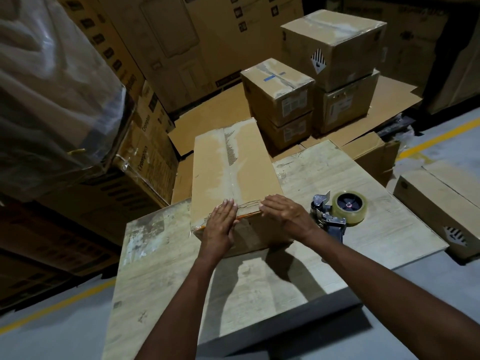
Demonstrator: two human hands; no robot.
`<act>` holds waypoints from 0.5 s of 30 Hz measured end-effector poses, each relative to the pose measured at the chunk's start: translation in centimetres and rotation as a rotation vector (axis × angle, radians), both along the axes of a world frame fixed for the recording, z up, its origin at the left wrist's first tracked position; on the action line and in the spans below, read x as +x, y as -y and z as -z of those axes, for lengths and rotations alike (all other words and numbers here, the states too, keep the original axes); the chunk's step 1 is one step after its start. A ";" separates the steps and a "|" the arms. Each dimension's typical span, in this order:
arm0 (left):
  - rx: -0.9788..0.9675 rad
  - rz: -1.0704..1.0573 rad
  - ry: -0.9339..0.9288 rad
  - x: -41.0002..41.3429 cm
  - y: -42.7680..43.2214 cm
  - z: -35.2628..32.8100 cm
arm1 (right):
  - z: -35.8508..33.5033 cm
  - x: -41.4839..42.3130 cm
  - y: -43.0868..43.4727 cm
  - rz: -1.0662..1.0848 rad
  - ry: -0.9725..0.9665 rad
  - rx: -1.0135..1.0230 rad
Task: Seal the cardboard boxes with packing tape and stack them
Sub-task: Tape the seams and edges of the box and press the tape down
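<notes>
Long brown cardboard box (233,162) lies on worn pale wooden table (259,281), taped seam up. Left hand (220,224) flat, fingers straight, pressing box's near top edge; right hand (285,216) fingers slightly bent, tips pressing same edge, gripping nothing. Metal dispenser with clear tape roll (335,211) on table just right of box

Both arms reach forward, left hand (220,226) flat, fingers straight, right hand (287,216) palm-down beside it.

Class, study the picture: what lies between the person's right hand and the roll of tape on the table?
In the head view, the dispenser's metal frame lies between the right hand and the tape roll.
</notes>
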State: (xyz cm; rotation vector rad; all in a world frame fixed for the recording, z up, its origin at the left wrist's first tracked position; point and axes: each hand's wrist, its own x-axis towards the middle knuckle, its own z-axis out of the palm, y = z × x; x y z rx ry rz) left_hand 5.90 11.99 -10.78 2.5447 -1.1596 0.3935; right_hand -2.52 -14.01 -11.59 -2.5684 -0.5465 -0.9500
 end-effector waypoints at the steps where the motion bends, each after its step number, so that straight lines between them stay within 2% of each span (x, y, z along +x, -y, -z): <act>1: -0.003 -0.002 -0.001 0.0 0.1 0.1 | 0.1 -0.4 0.9 0.015 -0.023 0.010; 10: -0.027 -0.009 -0.078 -0.4 0.1 -0.8 | 0.7 -1.5 2.8 0.014 -0.162 0.167; 15: -0.072 -0.077 -0.087 -1.6 2.0 -1.3 | -0.4 -1.3 1.9 0.025 -0.076 0.046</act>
